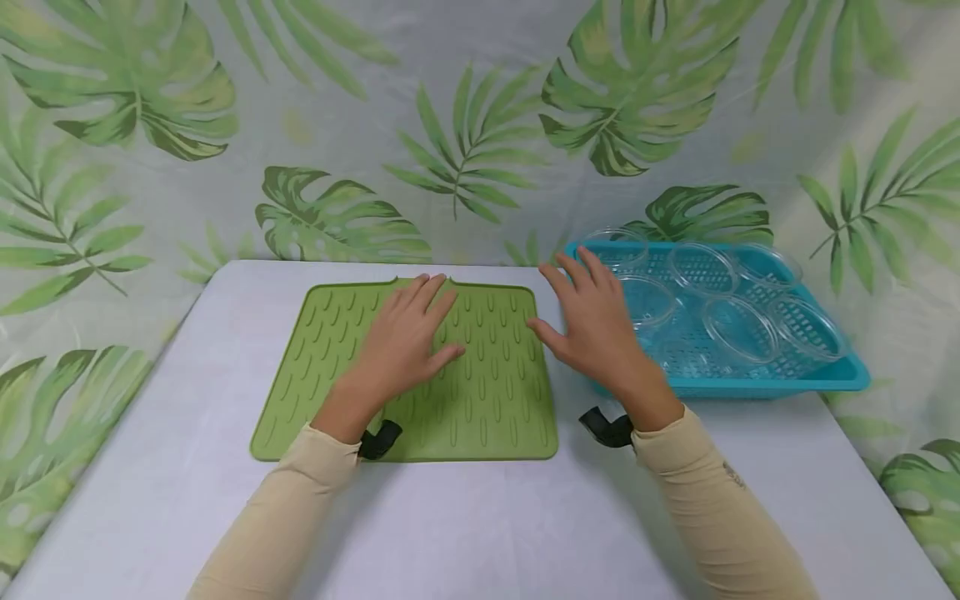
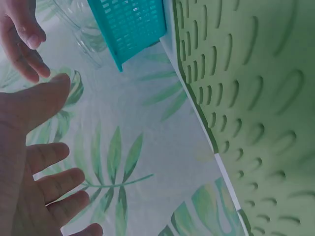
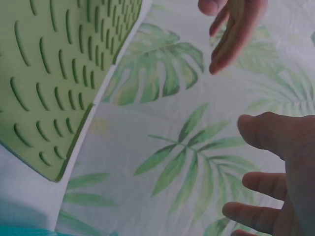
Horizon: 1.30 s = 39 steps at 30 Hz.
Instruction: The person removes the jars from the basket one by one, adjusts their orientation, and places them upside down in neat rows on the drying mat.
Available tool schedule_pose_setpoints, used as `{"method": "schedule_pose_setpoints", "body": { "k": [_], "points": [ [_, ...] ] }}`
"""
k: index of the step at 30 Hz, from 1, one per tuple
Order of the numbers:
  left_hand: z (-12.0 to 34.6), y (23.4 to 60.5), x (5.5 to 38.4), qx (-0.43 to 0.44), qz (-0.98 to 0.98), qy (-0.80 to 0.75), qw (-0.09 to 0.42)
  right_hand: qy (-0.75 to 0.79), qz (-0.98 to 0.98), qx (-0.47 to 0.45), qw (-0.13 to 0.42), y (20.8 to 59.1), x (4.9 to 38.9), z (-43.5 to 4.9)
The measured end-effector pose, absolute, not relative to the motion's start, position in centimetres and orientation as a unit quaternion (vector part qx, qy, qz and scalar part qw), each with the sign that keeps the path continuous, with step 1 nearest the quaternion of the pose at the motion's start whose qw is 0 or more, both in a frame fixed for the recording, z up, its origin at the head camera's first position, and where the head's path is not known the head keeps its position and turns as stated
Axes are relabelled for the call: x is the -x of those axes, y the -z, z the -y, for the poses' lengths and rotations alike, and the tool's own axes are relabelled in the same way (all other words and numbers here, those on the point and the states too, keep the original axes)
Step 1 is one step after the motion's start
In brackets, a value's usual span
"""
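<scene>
My left hand (image 1: 401,337) hovers above the green ridged mat (image 1: 487,417), its fingers loosely spread and nothing in them. Off the mat's right edge, my right hand (image 1: 592,321) is held up with fingers apart, also holding nothing. Just beyond it stands a blue perforated basket (image 1: 765,385) with several clear round plastic containers (image 1: 741,329) in it. The right hand overlaps the basket's left side in the head view; whether it touches cannot be told. The left wrist view shows the left fingers (image 2: 59,184) spread, and the right wrist view shows the right fingers (image 3: 261,184) the same way.
A white cloth covers the table (image 1: 480,533) under the mat and basket. Behind it hangs a leaf-print curtain (image 1: 337,125). A black strap piece sticks out at each wrist. The basket's right end reaches near the table's right edge.
</scene>
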<state>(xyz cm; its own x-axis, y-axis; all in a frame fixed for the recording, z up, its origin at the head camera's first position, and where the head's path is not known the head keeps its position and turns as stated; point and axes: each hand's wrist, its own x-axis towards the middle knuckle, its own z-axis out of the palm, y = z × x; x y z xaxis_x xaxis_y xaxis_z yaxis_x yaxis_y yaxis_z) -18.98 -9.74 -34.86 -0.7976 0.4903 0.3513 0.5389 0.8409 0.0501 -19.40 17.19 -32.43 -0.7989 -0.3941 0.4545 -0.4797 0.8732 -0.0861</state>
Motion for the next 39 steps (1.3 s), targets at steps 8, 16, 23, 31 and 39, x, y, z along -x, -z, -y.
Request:
{"method": "schedule_pose_setpoints", "body": {
  "k": [8,16,23,31,39],
  "points": [
    [13.7,35.6,16.7,0.317,0.93,0.092,0.163,-0.13,0.908,-0.287,0.277,31.8,17.9,-18.6],
    [19.5,37.5,14.5,0.287,0.946,0.102,0.115,-0.131,0.894,-0.325,0.281,31.3,16.8,-20.3],
    [24.0,38.9,13.2,0.246,0.96,0.105,0.08,-0.131,0.886,-0.334,0.293,30.3,16.2,-23.1],
    [26.4,40.4,12.5,0.21,0.967,0.142,0.005,-0.15,0.912,-0.289,0.249,29.1,15.9,-26.8],
    [26.7,41.2,12.5,0.186,0.967,0.167,-0.057,-0.15,0.932,-0.258,0.204,29.5,16.2,-29.5]
  ]
}}
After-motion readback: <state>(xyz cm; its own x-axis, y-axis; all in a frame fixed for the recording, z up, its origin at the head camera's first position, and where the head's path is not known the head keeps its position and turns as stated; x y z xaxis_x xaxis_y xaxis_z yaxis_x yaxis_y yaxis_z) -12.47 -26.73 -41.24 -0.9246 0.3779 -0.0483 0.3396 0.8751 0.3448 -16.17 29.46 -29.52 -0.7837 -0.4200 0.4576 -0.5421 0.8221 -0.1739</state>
